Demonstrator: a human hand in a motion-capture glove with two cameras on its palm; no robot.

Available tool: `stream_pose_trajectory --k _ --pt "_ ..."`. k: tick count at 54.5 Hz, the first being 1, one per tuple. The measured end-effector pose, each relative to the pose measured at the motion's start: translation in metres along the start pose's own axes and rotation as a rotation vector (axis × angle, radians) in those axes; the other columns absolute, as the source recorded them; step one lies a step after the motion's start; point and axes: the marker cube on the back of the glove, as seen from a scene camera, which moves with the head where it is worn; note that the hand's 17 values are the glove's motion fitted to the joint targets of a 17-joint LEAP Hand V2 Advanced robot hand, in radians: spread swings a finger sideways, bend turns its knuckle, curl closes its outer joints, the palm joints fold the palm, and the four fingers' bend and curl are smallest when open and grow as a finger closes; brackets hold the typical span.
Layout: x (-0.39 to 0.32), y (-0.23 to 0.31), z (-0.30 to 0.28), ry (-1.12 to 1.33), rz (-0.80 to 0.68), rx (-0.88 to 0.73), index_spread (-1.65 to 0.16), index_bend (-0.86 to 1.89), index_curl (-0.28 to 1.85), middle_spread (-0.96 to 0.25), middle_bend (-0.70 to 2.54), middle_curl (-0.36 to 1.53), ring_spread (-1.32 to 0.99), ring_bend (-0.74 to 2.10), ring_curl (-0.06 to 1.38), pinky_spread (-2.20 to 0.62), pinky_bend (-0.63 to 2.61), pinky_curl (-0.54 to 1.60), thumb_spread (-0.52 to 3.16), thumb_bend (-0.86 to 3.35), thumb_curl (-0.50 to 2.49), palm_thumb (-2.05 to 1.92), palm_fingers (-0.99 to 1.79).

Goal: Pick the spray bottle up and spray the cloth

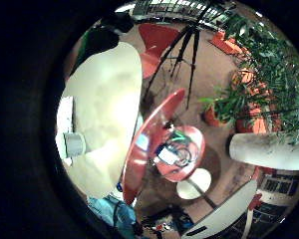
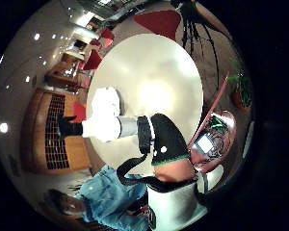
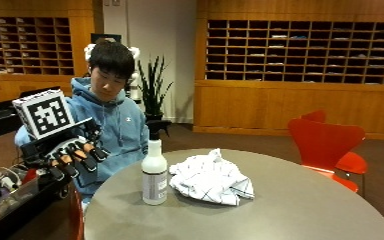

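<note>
Nearest the outside camera, the round grey table [image 3: 298, 210] is filling the foreground, and the spray bottle [image 3: 155, 170] is standing upright on it at about nine o'clock from the table's middle, its black trigger head on top. Just to the bottle's three o'clock the white checked cloth [image 3: 211, 179] is lying crumpled, close beside the bottle, though whether they touch I cannot tell. A person in a blue hoodie [image 3: 115, 127] is sitting behind the table's far edge and holding the gloved right hand [image 3: 69, 155] off the table's edge, well apart from the bottle at its nine o'clock, fingers spread and gripping nothing. A red chair [image 3: 325, 145] is standing at the table's three o'clock side. From the thumb side of the palm, the bottle [image 2: 113, 127] and the cloth [image 2: 105, 102] are showing side by side on the pale tabletop [image 2: 159, 72], with the glove's black fingers [image 2: 166, 134] hanging uncurled in front of them. From the little-finger side, the tabletop [image 1: 104, 109] is filling one flank, beside a red tray [image 1: 182, 149] of cables and potted plants [image 1: 269, 74] beyond.
</note>
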Motion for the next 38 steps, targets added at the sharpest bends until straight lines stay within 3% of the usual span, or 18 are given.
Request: stream_pose_trajectory --k 26,38 --pt "-0.028 0.075 0.025 -0.250 -0.073 0.039 -0.39 0.08 0.18 -0.04 0.19 0.31 0.05 0.38 0.30 0.21 0.48 0.37 1.10 -0.03 0.30 0.47 0.23" --pt "-0.061 0.087 0.048 -0.530 -0.096 0.080 -0.35 0.12 0.17 0.00 0.18 0.31 0.08 0.41 0.31 0.22 0.54 0.38 1.04 -0.05 0.28 0.38 0.15"
